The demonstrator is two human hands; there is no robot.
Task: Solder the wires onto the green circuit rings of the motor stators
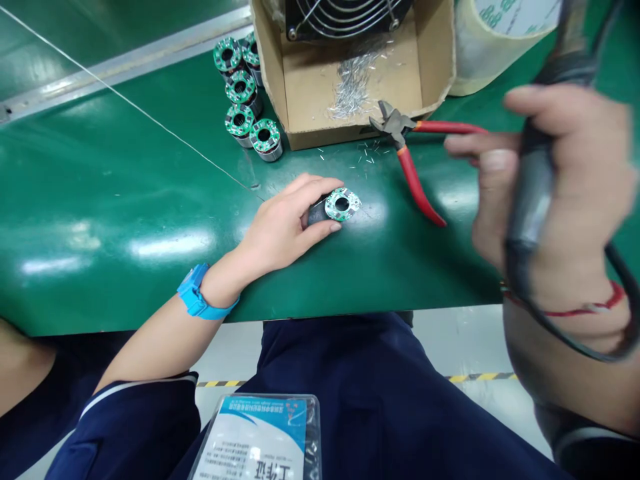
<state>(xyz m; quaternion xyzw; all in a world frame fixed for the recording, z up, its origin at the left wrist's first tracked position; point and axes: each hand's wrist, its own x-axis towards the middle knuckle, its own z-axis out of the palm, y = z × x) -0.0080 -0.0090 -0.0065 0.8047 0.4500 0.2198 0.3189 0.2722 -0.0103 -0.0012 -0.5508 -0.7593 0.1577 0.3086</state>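
Note:
My left hand (275, 230) rests on the green bench, thumb and fingers closed round a small motor stator (317, 212). A round green circuit board (334, 215) with a hole in the middle tops it and faces right. On the right, raised and blurred, my right hand (595, 173) grips the black handle of a soldering iron (531, 193). Its metal end points up toward the top edge, and its cord loops below my wrist. Diagonal cutters (414, 177) with red handles lie beside this hand, one handle end overlapping my fingertips in view.
Several stators with green boards (239, 120) stand at the back, left of a cardboard box (310, 73). The box holds a fan (350, 13) and cut wire bits (353, 87), with more scraps in front. A tape roll (475, 60) is behind right. A thin wire (150, 113) crosses the left.

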